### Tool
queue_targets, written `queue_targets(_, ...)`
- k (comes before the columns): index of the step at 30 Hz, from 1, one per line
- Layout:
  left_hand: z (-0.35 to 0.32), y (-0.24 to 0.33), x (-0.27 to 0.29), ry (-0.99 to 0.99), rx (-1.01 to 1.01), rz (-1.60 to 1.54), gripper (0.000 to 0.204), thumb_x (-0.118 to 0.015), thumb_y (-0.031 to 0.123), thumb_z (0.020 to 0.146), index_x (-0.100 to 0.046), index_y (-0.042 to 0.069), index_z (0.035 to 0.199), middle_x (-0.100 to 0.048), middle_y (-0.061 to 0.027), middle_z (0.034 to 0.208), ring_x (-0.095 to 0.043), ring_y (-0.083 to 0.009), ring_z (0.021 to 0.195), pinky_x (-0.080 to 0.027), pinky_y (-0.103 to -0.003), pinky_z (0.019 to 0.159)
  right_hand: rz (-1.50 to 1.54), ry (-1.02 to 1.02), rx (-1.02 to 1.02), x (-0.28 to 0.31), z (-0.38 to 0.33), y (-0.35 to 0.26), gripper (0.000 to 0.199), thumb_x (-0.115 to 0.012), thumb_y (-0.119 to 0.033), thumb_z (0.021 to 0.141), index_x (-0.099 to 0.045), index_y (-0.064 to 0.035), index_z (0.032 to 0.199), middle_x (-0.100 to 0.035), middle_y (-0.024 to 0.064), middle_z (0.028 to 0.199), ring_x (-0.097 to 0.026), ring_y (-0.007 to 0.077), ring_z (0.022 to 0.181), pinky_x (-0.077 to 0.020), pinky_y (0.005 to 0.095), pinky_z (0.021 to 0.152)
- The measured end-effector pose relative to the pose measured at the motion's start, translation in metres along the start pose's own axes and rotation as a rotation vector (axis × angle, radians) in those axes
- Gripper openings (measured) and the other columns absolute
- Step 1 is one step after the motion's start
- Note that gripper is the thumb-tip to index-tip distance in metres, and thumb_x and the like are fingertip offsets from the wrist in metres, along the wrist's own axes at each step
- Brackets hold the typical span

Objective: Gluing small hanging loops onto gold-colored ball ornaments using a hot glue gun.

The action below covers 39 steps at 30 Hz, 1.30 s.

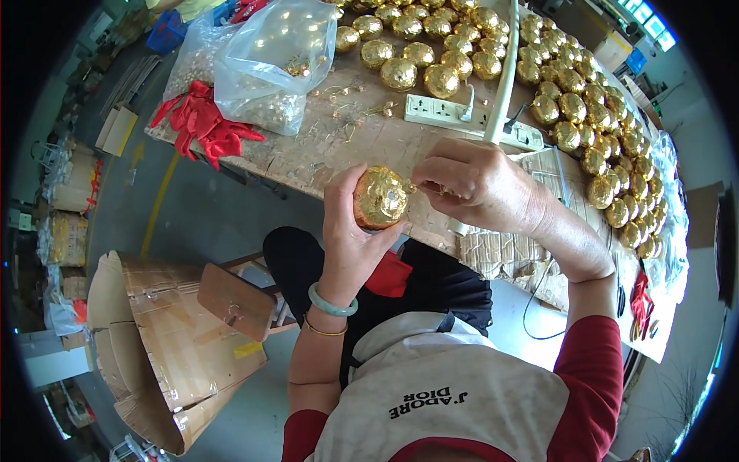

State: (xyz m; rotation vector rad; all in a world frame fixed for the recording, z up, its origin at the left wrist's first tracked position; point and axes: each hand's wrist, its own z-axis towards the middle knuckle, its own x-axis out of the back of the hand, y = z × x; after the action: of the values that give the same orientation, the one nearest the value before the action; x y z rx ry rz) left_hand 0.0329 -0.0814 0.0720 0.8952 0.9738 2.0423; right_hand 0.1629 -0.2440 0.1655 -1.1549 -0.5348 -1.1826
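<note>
A ball wrapped in crinkled gold foil (382, 197) is held over the near edge of the table, with the fingers and thumb of my left hand (342, 223) around it. Orange-brown shows on its left side, and a small pale spot marks its foil face. Just right of the ball, my right hand (481, 183) is closed in a pinch on a small gold-coloured piece (416, 187). Most of that piece is hidden by the fingers. Similar small gold pieces with thin wire (350, 115) lie scattered on the worn wooden table (300, 158) beyond my left hand.
Several gold foil balls (419, 54) cover the far and right tabletop. A white power strip (473, 122) and an upright pale pole (505, 77) stand beyond my right hand. Clear plastic bags (273, 65) and red gloves (202, 123) lie far left; a cardboard box (181, 339) stands lower left.
</note>
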Motion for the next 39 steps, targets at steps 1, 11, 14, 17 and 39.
queue_targets(1, 0.0, 0.001, 0.0, -0.002, -0.016, 0.025, 0.079, -0.085, 0.002, 0.061, -0.045, 0.002, 0.13, -0.049, -0.0145, 0.121, -0.053, -0.0293, 0.11, -0.044, -0.038, 0.096, -0.018, -0.02, 0.002, 0.0, 0.0, 0.0, 0.022, -0.07, 0.002, 0.076, -0.064, -0.0029, 0.096, -0.059, 0.0074, 0.086, -0.065, 0.0217, 0.074, -0.0546, 0.0323, 0.062)
queue_targets(11, 0.001, 0.003, -0.004, -0.007, -0.017, 0.048, 0.081, -0.085, 0.001, 0.06, -0.044, 0.003, 0.13, -0.049, -0.0149, 0.123, -0.052, -0.0303, 0.113, -0.044, -0.039, 0.099, -0.067, -0.083, 0.053, -0.003, 0.004, -0.002, 0.022, -0.07, -0.002, 0.077, -0.062, -0.0025, 0.098, -0.058, 0.0093, 0.085, -0.064, 0.0266, 0.077, -0.054, 0.0365, 0.064)
queue_targets(14, 0.0, 0.0, -0.004, -0.004, -0.011, 0.032, 0.081, -0.085, 0.0, 0.061, -0.044, 0.003, 0.13, -0.048, -0.0148, 0.123, -0.052, -0.0303, 0.113, -0.044, -0.039, 0.099, -0.06, -0.077, 0.054, -0.004, 0.005, -0.003, 0.022, -0.07, -0.003, 0.077, -0.062, -0.0027, 0.098, -0.058, 0.0093, 0.085, -0.064, 0.0267, 0.077, -0.0539, 0.0365, 0.064)
queue_targets(17, -0.001, 0.002, -0.004, -0.008, -0.009, 0.04, 0.081, -0.085, 0.0, 0.061, -0.044, 0.004, 0.13, -0.048, -0.0147, 0.123, -0.052, -0.0302, 0.113, -0.044, -0.039, 0.099, -0.084, -0.107, 0.061, -0.005, 0.007, -0.004, 0.022, -0.071, -0.003, 0.077, -0.062, -0.0024, 0.097, -0.058, 0.0091, 0.085, -0.065, 0.0266, 0.077, -0.054, 0.0366, 0.064)
queue_targets(39, -0.003, 0.001, -0.003, -0.017, -0.032, 0.053, 0.078, -0.084, 0.002, 0.063, -0.045, 0.003, 0.131, -0.049, -0.014, 0.122, -0.053, -0.0284, 0.111, -0.046, -0.037, 0.096, -0.162, -0.174, 0.182, -0.01, 0.014, -0.004, 0.022, -0.071, -0.006, 0.072, -0.057, -0.0019, 0.088, -0.054, 0.0097, 0.082, -0.062, 0.0267, 0.073, -0.0526, 0.0378, 0.063)
